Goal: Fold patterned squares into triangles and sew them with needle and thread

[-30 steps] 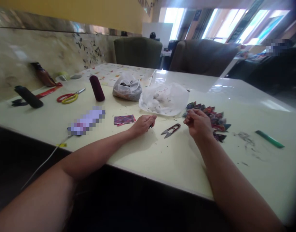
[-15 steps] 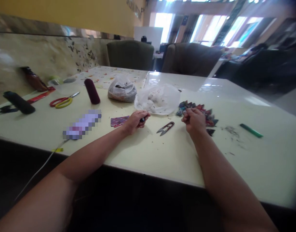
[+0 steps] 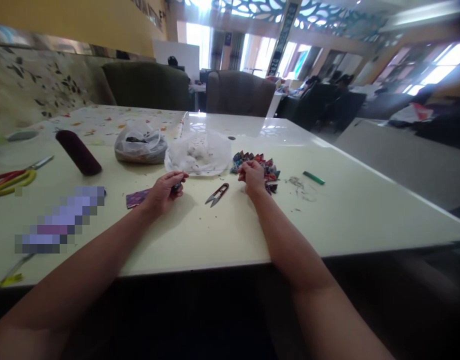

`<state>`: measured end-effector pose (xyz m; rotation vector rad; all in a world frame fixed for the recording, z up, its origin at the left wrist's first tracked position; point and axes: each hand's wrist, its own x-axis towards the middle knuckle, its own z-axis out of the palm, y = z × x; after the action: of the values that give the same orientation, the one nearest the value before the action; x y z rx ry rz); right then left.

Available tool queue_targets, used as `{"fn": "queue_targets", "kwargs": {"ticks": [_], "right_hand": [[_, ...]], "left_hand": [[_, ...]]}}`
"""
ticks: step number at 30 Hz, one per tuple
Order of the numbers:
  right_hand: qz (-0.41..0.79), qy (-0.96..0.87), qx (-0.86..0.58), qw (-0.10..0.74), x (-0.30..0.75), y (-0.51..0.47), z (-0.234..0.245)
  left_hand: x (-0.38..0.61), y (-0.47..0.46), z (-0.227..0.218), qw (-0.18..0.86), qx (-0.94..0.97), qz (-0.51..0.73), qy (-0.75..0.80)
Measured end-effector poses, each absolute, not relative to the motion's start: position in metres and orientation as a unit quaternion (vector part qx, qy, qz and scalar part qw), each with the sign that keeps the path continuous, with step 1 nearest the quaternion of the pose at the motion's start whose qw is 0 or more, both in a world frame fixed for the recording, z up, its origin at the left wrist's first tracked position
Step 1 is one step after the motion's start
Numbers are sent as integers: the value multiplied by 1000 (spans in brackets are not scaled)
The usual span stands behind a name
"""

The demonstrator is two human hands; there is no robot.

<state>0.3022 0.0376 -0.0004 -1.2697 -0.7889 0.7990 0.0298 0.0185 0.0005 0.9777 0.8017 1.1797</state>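
Observation:
My left hand (image 3: 163, 190) rests on the pale table (image 3: 230, 230), fingers curled round a small dark object I cannot make out. My right hand (image 3: 251, 176) is closed in a loose fist just right of it, touching a pile of colourful folded fabric pieces (image 3: 257, 163); what it pinches is too small to see. Small thread snips (image 3: 217, 193) lie on the table between the two hands. A purple patterned fabric square (image 3: 137, 198) lies just left of my left hand.
Behind the hands sit a white plastic bag (image 3: 198, 154) and a grey one (image 3: 140, 146). A maroon thread spool (image 3: 78, 152), red and yellow scissors (image 3: 12, 179) and a green stick (image 3: 314, 177) lie around. Chairs (image 3: 239, 93) stand beyond the far edge.
The camera has swung to the right, so everything on the table has shifted left in view. Both hands keep their closed poses in the same places by the snips.

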Motion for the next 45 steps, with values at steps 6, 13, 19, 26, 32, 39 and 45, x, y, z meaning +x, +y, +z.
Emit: {"fn": "queue_targets", "kwargs": {"ticks": [6,13,19,26,32,39,45], "right_hand": [[149,-527,-629,552,307,37,2],[125,-831,-521,147,292,20,15],[91,-856,-509,10,279,5,20],[99,-854,-510,18,272,4,19],[149,-844,-510,80,260,-3,20],[298,-797,-421,314,248,-12,20],[358,-778,-400,327,236,-18,16]], "left_hand": [[29,20,0,622,398,556,382],[29,20,4,600,363,567,433],[31,17,12,628,305,569,435],[31,17,11,673,293,550,398],[31,16,4,688,358,524,352],[38,6,8,681,415,493,348],[42,-1,11,668,435,500,337]]}}
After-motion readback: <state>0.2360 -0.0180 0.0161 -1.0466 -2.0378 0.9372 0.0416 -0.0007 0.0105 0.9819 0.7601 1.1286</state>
